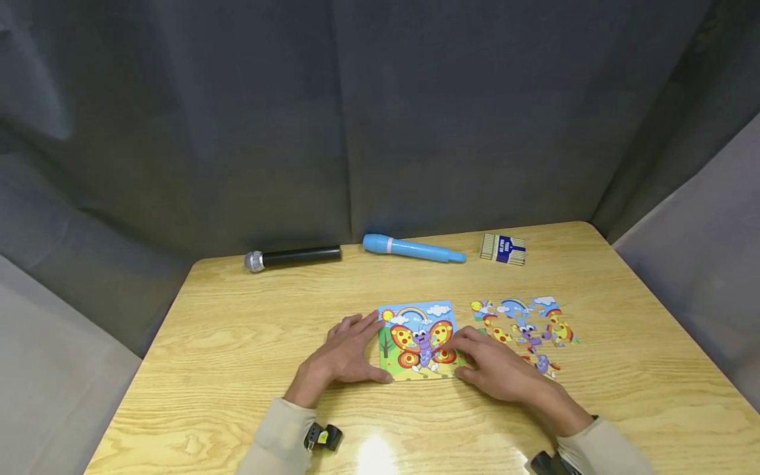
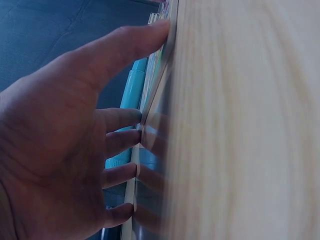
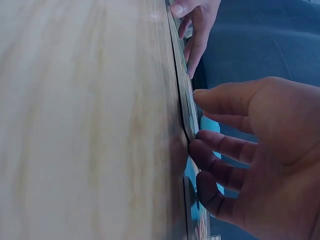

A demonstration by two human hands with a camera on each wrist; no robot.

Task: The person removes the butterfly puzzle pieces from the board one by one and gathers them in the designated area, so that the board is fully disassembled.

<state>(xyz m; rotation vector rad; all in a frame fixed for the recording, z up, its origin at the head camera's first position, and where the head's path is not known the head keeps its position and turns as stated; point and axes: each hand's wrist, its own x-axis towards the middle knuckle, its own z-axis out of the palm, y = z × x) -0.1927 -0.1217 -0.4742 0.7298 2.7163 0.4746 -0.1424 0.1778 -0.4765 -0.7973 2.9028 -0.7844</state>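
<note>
A butterfly picture puzzle board (image 1: 418, 330) lies flat on the wooden table (image 1: 249, 330). My left hand (image 1: 365, 346) rests beside its left edge, fingers spread, fingertips (image 2: 137, 117) touching the board's edge (image 2: 156, 90). At the board's right side my right hand (image 1: 469, 356) lies with fingers extended, its fingertips (image 3: 197, 145) against the board's edge (image 3: 187, 112). Neither hand grips anything. In the right wrist view the left hand (image 3: 195, 25) shows at the far end of the board. Loose puzzle pieces (image 1: 525, 326) of the same butterfly picture lie just right of the right hand.
Along the table's far edge lie a black microphone (image 1: 293, 257), a blue marker-like pen (image 1: 412, 249), also in the left wrist view (image 2: 131, 95), and a small blue-and-white box (image 1: 503, 249). Grey cloth walls surround the table.
</note>
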